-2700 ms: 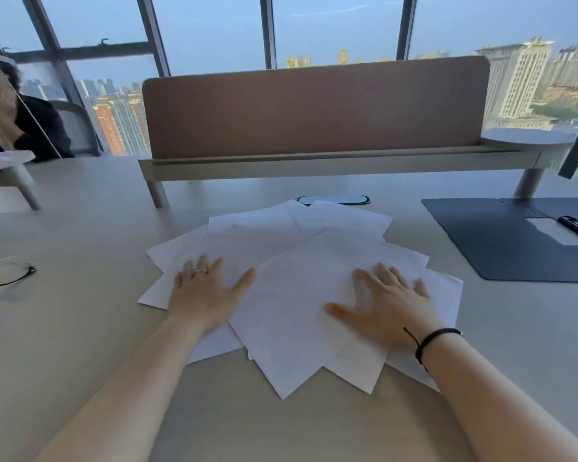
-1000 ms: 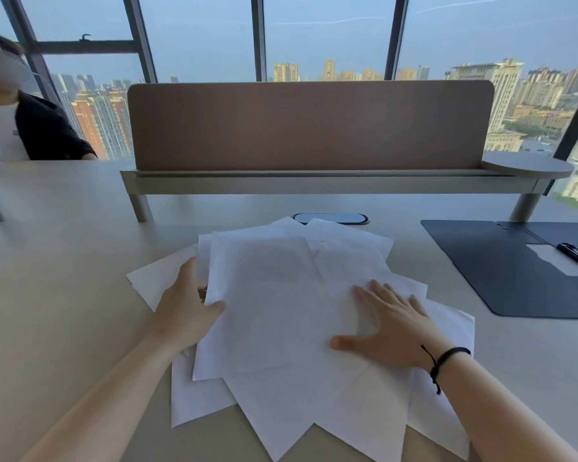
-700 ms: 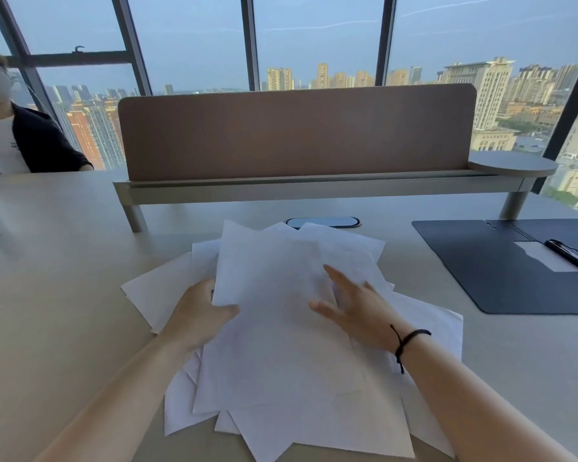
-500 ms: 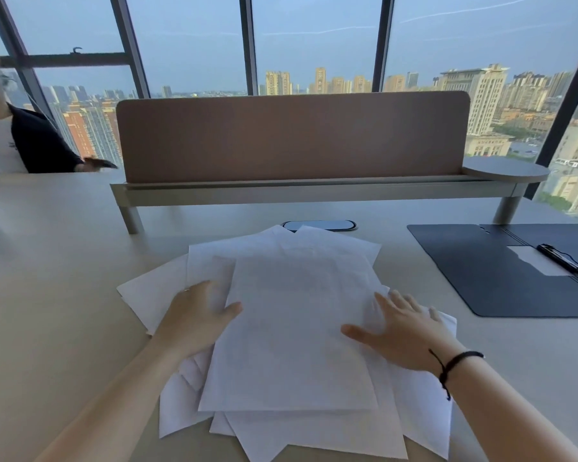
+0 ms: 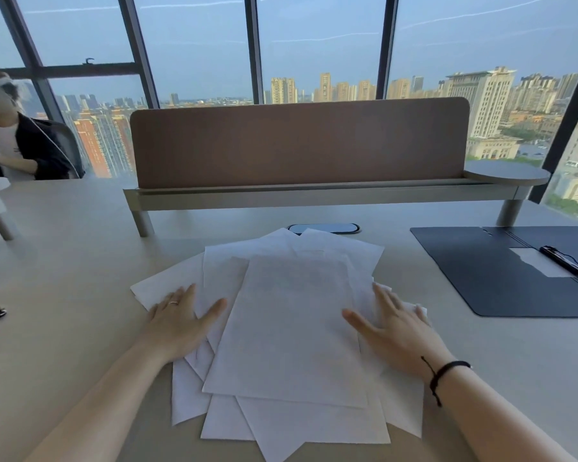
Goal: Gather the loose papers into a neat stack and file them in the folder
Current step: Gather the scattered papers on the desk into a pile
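**Both hands flat, palms down**

The left hand [image 5: 177, 323] lies open with fingers spread and pointing far, thumb angled right, a ring on one finger. The right hand [image 5: 392, 323] lies open too, fingers together and pointing far-left, thumb stretched left. Neither grip is closed on anything. Both forearms reach in bare from the near edge; a dark band circles the right wrist.
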Available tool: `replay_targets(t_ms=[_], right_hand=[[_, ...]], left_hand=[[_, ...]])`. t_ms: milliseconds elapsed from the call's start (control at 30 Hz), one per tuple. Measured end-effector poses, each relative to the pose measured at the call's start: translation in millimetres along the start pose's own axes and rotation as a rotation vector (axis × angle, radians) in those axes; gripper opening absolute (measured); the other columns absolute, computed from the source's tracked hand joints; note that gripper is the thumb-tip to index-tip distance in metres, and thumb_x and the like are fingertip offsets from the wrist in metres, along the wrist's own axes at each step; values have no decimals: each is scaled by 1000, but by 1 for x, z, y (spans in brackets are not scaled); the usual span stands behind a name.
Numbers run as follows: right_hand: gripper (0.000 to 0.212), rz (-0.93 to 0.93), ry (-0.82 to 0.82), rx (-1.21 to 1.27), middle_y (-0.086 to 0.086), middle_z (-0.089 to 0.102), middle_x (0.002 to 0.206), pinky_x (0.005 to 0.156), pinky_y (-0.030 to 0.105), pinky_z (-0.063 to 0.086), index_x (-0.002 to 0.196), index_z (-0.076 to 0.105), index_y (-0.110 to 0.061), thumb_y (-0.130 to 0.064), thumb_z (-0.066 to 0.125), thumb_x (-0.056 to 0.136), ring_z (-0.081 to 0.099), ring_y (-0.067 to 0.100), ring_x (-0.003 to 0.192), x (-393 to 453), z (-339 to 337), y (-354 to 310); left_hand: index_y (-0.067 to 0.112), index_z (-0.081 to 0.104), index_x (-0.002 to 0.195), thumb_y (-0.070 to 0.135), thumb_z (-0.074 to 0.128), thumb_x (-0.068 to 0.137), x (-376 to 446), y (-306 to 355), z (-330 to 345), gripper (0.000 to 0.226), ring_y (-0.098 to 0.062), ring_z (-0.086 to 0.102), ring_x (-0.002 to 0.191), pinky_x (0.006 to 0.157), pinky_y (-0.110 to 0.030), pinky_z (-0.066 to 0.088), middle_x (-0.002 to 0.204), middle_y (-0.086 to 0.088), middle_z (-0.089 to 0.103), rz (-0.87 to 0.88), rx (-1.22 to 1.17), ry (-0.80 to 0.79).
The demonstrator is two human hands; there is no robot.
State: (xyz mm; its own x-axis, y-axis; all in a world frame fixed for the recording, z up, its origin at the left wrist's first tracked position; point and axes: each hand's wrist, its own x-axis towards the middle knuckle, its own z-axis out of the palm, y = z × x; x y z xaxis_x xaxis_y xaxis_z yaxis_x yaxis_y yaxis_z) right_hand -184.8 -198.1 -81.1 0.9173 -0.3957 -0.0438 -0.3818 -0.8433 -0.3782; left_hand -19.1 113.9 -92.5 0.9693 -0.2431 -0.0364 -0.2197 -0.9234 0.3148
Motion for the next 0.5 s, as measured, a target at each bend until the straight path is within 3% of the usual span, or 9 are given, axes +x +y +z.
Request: replay_targets(t_ms=[133,200,333,400,433,500], right_hand=[[111,39,-30,-155,1,23,164,122,47,10,143,36,-25,-99,20,63,12,19,154,1,3,11],[99,65,1,-129,4,41,149,117,44,21,122,51,-26,-99,29,59,29,24,145,3,6,1],[75,143,109,-69,2,54,108,91,39,41,78,53,-19,-92,46,64,52,28,112,6,-3,-21],[71,158,141,62,8,62,103,79,37,45,82,57,-13,-84,57,70,56,30,106,6,-11,-31],[74,177,148,215,14,67,104,77,38,48,95,63,-6,-76,64,72,59,33,107,8,-15,-34],[88,271,143,687,25,68,114,87,48,55,125,57,10,-59,78,75,60,43,114,13,-27,-38]], left_hand=[[19,6,161,87,12,79,0,-3,4,106,-17,-6,155,124,-44,-4,170,1,-1,8,106,-48],[17,12,160,87,14,79,-2,10,7,108,-18,-4,156,124,-43,-3,170,1,6,38,81,-49],[15,50,140,85,34,76,-13,34,5,97,-28,32,143,116,-40,28,150,-4,46,82,26,112],[13,51,140,79,46,78,-18,46,4,90,-28,37,140,111,-39,33,148,-6,49,74,-99,151],[12,47,144,76,52,80,-19,51,3,91,-28,37,142,112,-39,33,151,-7,46,42,-224,126],[11,39,150,68,61,81,-19,58,1,92,-25,36,145,115,-39,32,157,-7,41,-44,-490,70]])
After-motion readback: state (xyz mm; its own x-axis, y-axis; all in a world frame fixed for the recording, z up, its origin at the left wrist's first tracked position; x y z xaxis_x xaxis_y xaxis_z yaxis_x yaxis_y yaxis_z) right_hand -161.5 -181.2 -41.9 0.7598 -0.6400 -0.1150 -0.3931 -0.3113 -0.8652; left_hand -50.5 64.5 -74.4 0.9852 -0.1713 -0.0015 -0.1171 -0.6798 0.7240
